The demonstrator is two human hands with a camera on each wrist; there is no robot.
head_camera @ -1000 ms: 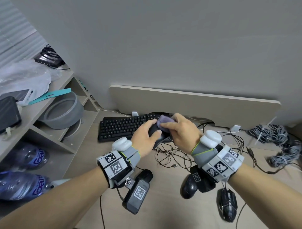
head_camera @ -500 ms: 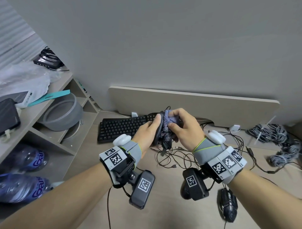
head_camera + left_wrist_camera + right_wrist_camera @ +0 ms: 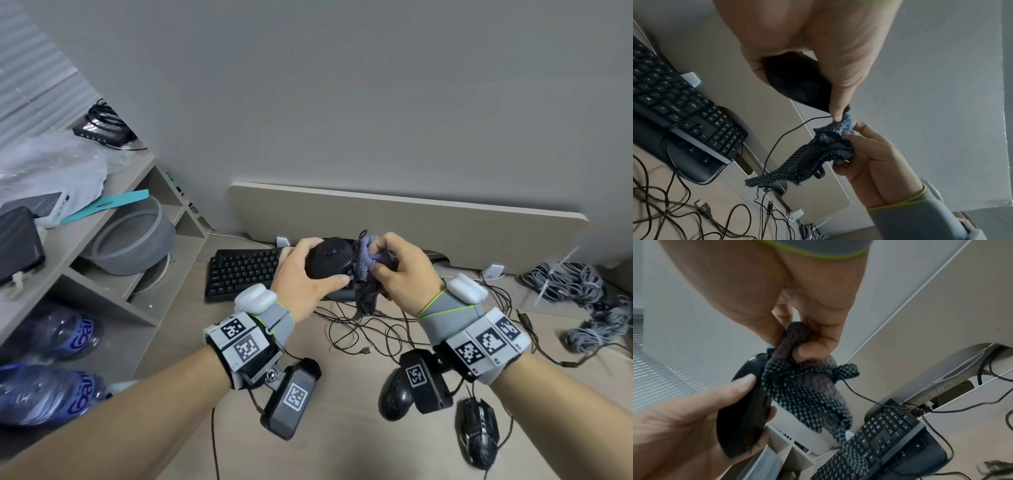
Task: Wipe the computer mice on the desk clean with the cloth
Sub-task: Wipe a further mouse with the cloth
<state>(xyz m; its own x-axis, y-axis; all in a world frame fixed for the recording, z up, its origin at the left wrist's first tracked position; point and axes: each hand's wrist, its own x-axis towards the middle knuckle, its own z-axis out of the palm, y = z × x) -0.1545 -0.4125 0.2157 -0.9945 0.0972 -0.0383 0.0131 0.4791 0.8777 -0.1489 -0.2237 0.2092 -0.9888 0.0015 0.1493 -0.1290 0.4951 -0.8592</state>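
Observation:
My left hand (image 3: 310,274) grips a black wired mouse (image 3: 329,258) in the air above the keyboard, thumb along its near side; the same mouse (image 3: 797,84) (image 3: 744,405) shows in both wrist views. Just to its right, my right hand (image 3: 394,270) pinches a bunched blue-grey knitted cloth (image 3: 366,270) (image 3: 818,154) (image 3: 807,386) against the mouse's front edge, and the cloth's tail hangs down. Two more black mice lie on the desk near me: a rounded one (image 3: 395,397) partly behind my right wrist camera, and an angular one (image 3: 478,431) at the right.
A black keyboard (image 3: 243,274) lies under the hands, with tangled black cables (image 3: 363,332) in front of it. Grey cable bundles (image 3: 582,298) sit at the right. A shelf unit (image 3: 85,240) with a grey bowl and bottles stands at the left. A beige board (image 3: 411,219) leans against the wall.
My left hand lifted the mouse off the desk, tilted it on edge, then turned its top toward me. The right hand kept the cloth and shifted it to the mouse's right end.

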